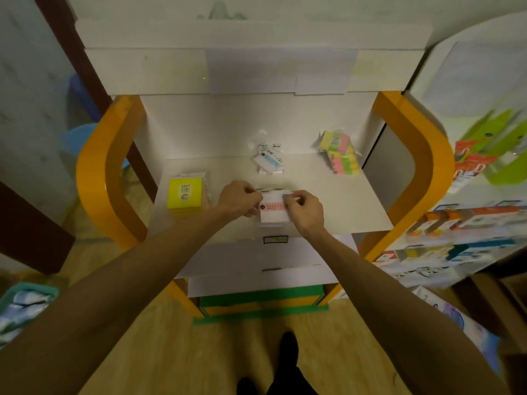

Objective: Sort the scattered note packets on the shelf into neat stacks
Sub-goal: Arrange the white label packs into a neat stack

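Near the front edge of the shelf (328,201), the left hand (238,199) and right hand (305,210) pinch opposite upper corners of a pink-and-white note packet (273,212); it lies between them with its long axis left to right, equally near both. Its printing is too small to read. Left of them stands a yellow stack (184,196) marked "2207". Farther back lie blue-white packets (269,161), labels illegible, and a pink, green and yellow pile (339,155).
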